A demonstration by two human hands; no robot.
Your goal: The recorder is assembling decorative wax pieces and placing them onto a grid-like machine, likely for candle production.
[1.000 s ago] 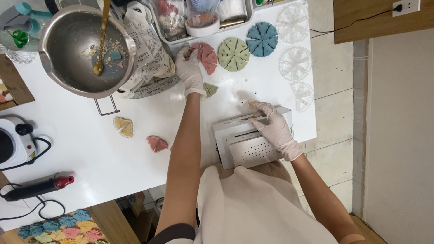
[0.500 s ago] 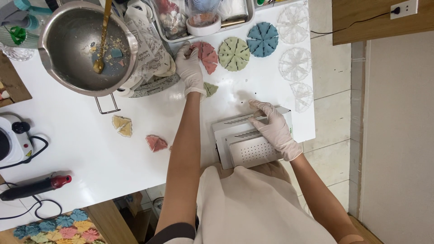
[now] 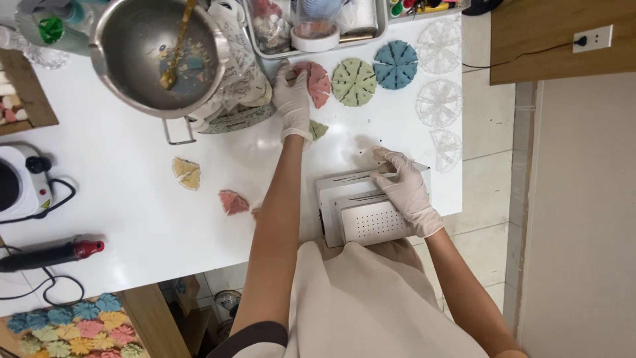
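My left hand (image 3: pixel 293 99), in a white glove, reaches across the white table (image 3: pixel 132 219) and rests its fingers on the pink segmented disc (image 3: pixel 317 82); whether it grips a piece I cannot tell. A green disc (image 3: pixel 354 81) and a blue disc (image 3: pixel 395 64) lie to the right of it. A small green wedge (image 3: pixel 318 129) lies by my left wrist. My right hand (image 3: pixel 405 189), also gloved, lies flat on top of a white metal box machine (image 3: pixel 361 211) at the near table edge.
A steel pot (image 3: pixel 142 56) with a spoon stands at the far left on patterned cloth. Yellow wedges (image 3: pixel 186 174) and pink wedges (image 3: pixel 232 201) lie mid-table. Clear moulds (image 3: pixel 437 99) sit at the right edge. A hot plate (image 3: pixel 20 182), a black and red tool (image 3: pixel 50 254) and a tray (image 3: pixel 311 26) are nearby.
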